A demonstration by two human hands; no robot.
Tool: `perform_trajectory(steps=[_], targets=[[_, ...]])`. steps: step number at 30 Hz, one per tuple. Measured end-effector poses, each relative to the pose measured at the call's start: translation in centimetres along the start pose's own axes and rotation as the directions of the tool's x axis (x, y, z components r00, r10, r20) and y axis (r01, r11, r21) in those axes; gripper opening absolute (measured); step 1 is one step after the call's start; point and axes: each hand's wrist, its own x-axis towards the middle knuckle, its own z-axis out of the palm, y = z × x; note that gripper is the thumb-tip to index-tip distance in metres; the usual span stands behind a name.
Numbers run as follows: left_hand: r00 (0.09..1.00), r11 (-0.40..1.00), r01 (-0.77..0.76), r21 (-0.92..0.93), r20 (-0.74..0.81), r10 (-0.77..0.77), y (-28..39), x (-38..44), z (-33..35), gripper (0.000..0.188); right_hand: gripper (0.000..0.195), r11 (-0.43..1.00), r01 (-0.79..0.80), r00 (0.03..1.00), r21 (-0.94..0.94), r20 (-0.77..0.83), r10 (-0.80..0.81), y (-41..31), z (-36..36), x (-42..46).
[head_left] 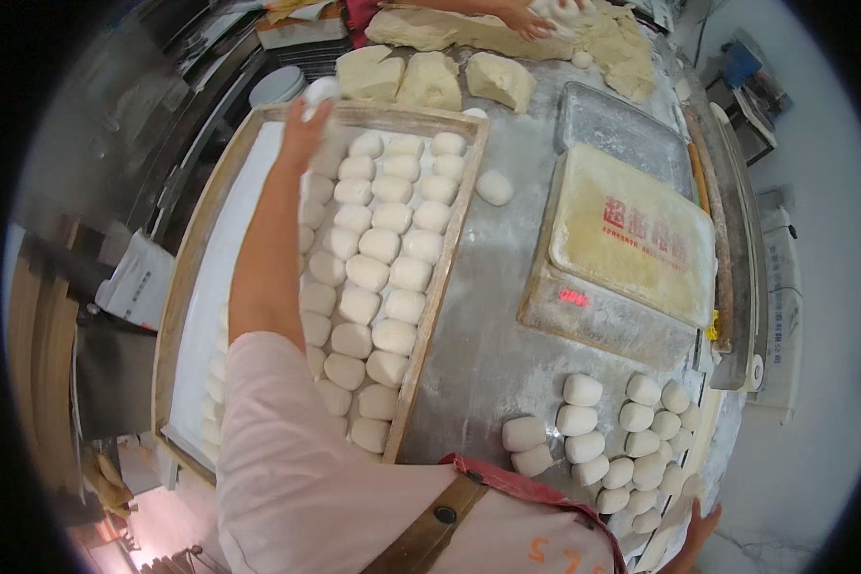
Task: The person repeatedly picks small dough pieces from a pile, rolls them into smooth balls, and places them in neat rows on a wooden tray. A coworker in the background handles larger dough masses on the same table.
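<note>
My left hand (307,133) is at the far end of a wooden-framed tray (438,305), its fingers around a white dough ball (321,92); motion blurs both. Rows of rounded dough pieces (367,273) lie on the tray's white liner (208,287), and my forearm and sleeve hide part of them. At the lower right, my right hand (702,527) is beside the table's edge, close to a loose group of dough pieces (643,443). Whether it touches or holds one cannot be made out. One single dough piece (495,187) rests on the metal table (473,323), right of the tray.
A digital scale (610,316) bears a floury lid-like plate (624,229) with red writing. Behind it lies a shallow clear tray (620,133). Large dough blocks (430,80) and a long dough mass (466,32) are at the far end, where another person's hand (527,18) works.
</note>
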Motion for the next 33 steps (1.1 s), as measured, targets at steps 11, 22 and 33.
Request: perform_trajectory(steps=[11,22,33], targets=[[0.926,0.564,0.268,0.781,-0.047,-0.374,-9.8,-1.0,-2.3,0.057,0.062,0.891,-0.361,0.924,0.277,0.237,0.301,-3.4,-0.5,-5.9],[0.851,0.675,-0.514,0.530,0.213,0.480,-3.6,-4.8,2.4,0.053,0.050,0.997,0.012,1.000,-0.075,0.000,-0.012,0.2,4.2,-5.4],[0.041,0.583,-0.676,-0.452,0.766,0.641,23.9,-32.7,12.6,0.068,0.077,0.981,0.044,0.984,0.187,0.161,-0.075,-8.8,-1.9,-3.8]])
